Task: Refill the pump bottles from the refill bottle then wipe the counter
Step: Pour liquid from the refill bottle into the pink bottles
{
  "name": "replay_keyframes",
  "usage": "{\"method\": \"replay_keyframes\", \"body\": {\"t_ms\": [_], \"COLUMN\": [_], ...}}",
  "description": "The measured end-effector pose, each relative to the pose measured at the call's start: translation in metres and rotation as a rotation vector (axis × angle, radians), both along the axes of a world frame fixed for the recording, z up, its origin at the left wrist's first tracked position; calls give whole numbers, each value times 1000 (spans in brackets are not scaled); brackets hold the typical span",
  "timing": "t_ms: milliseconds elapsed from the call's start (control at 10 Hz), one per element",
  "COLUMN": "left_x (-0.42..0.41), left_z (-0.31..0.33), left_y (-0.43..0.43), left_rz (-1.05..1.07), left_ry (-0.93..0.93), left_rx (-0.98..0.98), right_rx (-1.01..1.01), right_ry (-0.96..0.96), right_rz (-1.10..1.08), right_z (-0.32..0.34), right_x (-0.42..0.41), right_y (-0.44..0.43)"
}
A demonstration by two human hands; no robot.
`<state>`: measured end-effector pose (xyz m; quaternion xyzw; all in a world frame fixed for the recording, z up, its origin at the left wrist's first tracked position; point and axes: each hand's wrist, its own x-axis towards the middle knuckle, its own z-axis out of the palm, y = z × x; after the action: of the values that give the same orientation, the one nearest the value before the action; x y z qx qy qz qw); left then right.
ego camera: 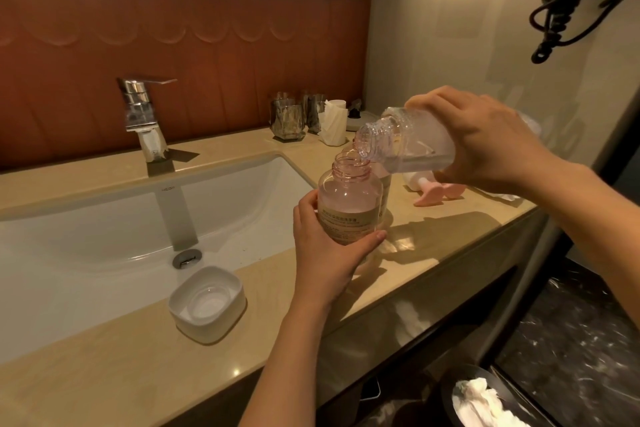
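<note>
A pink pump bottle (348, 199) with its pump off stands upright on the beige counter (446, 236), and my left hand (325, 250) grips its lower body. My right hand (485, 142) holds the clear refill bottle (408, 142) tipped nearly flat, its open mouth just above the pink bottle's neck. A second pink bottle (384, 187) stands right behind the first, mostly hidden. Two pink pump heads (434, 192) lie on the counter to the right.
The white sink (104, 236) with a chrome faucet (142, 114) fills the left. A white soap dish (207, 303) sits on the counter's front edge. Glasses (287, 118) and a paper-wrapped cup (334, 121) stand at the back. A bin with tissue (485, 402) is below right.
</note>
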<state>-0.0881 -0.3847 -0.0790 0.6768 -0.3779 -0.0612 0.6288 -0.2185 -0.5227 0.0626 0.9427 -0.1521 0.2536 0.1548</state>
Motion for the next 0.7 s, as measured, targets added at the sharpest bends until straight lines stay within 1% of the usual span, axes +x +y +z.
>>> {"method": "replay_keyframes", "body": {"t_ms": [400, 700], "left_x": [-2, 0], "left_z": [4, 5], "left_y": [4, 5], "left_rz": [-67, -102], "left_ry": [102, 107], "left_rx": [-23, -41], "right_rx": [5, 8], "right_ry": [5, 9], "right_rz": [-12, -18], "right_z": [0, 0], "right_x": [-1, -2], "right_y": [0, 2]}}
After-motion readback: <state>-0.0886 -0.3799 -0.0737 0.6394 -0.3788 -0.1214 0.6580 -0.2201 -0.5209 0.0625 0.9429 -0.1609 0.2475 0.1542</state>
